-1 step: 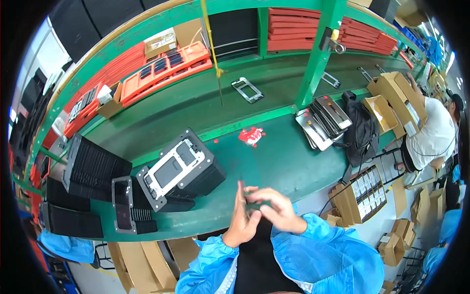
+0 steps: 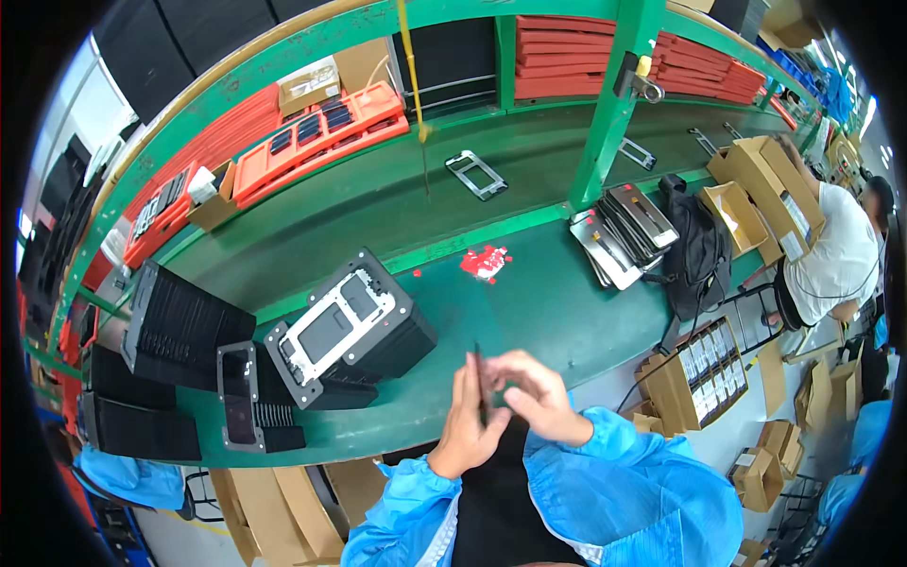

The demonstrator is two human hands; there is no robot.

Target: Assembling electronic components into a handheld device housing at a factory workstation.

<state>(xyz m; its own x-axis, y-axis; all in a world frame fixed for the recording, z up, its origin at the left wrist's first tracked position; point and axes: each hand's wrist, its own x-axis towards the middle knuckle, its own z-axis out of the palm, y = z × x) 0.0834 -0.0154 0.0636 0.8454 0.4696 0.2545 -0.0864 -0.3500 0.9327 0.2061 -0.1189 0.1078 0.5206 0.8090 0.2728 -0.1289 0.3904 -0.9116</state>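
Note:
A thin dark flat panel, seen nearly edge-on, stands upright in my left hand, whose fingers and thumb are closed on it. My right hand is just to the right of it, with thumb and curled forefinger apart and a gap between them. Whether its fingertips touch the panel, I cannot tell. Farther left on the green bench is a stack of black trays with a white-framed part lying on top. A smaller stack of black frames stands beside it.
Red and white scraps lie on the bench behind my hands. Stacked device panels and a black bag sit at the right. A green post rises before the belt, where a metal frame lies. Someone in white works at far right.
The panel in my left hand has tilted slightly and shows more clearly above the fingers. My right hand has shifted a little, its thumb and forefinger now farther apart.

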